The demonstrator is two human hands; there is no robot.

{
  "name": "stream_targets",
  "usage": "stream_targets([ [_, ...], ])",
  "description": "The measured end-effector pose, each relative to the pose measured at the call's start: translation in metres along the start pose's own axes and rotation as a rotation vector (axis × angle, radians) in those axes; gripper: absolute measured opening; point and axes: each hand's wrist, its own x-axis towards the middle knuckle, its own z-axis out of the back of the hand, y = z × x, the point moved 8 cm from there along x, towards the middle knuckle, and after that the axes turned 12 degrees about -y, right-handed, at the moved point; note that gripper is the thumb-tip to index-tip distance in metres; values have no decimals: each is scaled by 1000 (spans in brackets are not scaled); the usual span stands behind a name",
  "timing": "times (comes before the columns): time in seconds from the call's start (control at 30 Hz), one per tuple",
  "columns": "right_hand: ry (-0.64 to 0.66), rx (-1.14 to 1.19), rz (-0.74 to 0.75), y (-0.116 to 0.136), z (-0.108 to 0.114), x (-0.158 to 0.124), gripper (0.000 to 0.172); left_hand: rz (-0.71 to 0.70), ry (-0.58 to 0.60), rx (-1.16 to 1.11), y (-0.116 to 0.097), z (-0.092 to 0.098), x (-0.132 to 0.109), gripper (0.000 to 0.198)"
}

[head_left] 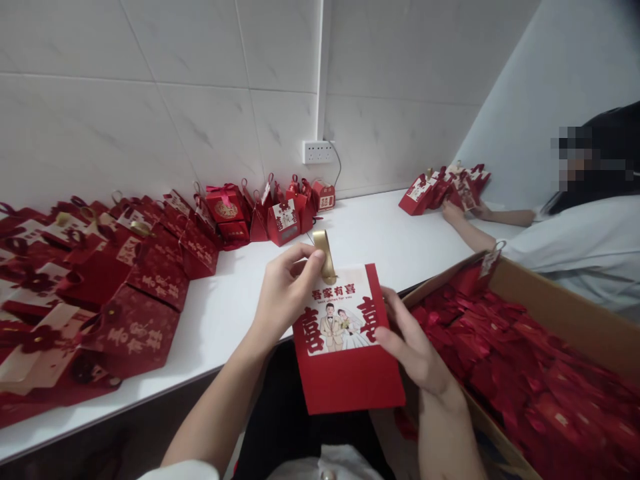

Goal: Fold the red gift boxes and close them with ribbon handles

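One held red box (pixel 350 367), one gold ribbon (pixel 325 252) and one carton (pixel 555 303) were at the worktop's (pixel 370 237) front edge, one socket panel (pixel 319 153) above its back edge.

- In left fingers (pixel 311 267), ribbon (pixel 329 268) is gleaming like satin.
- In right fingers (pixel 393 343), paper box (pixel 353 381) is looking matt.
- Beyond them, tabletop (pixel 370 230) is looking smooth.
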Motion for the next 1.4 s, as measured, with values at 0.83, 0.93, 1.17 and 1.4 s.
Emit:
stream_targets([
  [0.83, -376, 634, -290, -66, 58, 6, 20, 280, 146, 287, 191, -14, -33, 33],
  [0.93, -421, 789, -398, -72, 55, 1, 26, 226, 161, 378, 200, -16, -40, 29],
  [1.17, -606, 928, -483, -77, 78, -9, 37, 64, 206, 480, 200, -14, -46, 21],
  [1.4, -1027, 87, -157, -55, 211, -74, 68, -458, 221, 597, 185, -25, -54, 21],
])
